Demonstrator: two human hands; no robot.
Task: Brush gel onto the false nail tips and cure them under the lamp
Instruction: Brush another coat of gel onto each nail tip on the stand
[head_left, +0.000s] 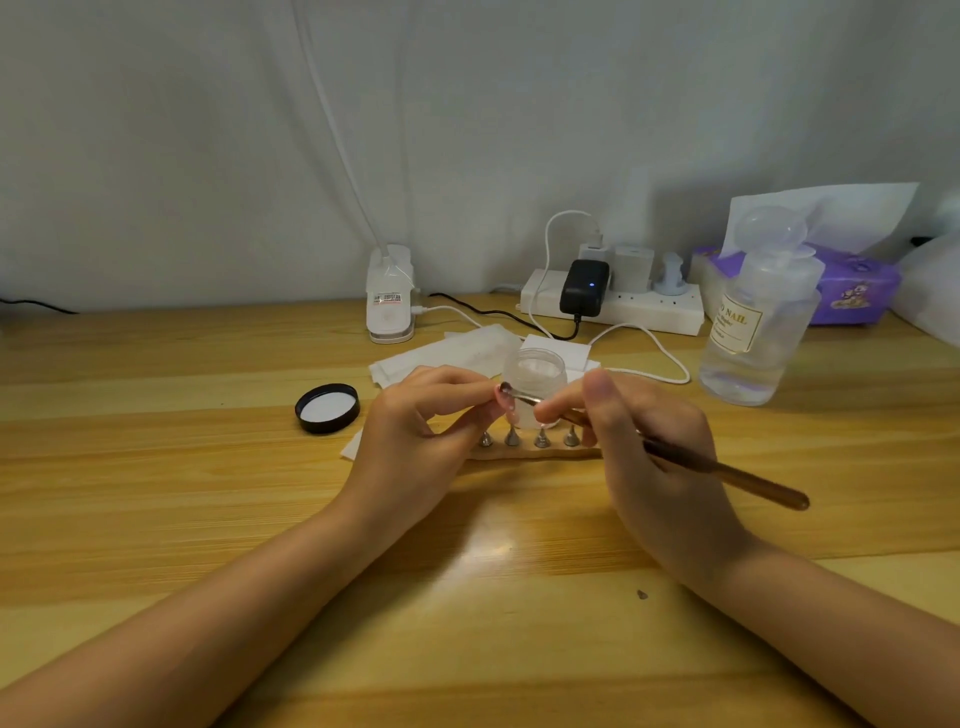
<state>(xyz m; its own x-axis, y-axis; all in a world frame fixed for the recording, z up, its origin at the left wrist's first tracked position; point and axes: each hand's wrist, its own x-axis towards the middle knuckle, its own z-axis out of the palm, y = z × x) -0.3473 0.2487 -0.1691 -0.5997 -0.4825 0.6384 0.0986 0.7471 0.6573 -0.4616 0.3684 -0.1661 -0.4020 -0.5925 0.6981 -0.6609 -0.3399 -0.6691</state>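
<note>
My left hand (421, 415) pinches a pinkish false nail tip (503, 397) between thumb and fingers at mid-table. My right hand (644, 452) grips a brown-handled gel brush (727, 475), and its bristle end touches the top of that nail tip. Just behind the hands stands an open frosted gel jar (535, 371). Below it a wooden strip (540, 453) carries several small metal nail stands (541, 439); my fingers hide their tops. The white clip-on lamp (389, 296) stands at the back of the table.
The jar's black lid (327, 409) lies upturned to the left. White wipes (447, 353) lie behind the jar. A clear pump bottle (753, 332), a purple tissue pack (852, 291) and a power strip (613, 306) with chargers and cables line the back right.
</note>
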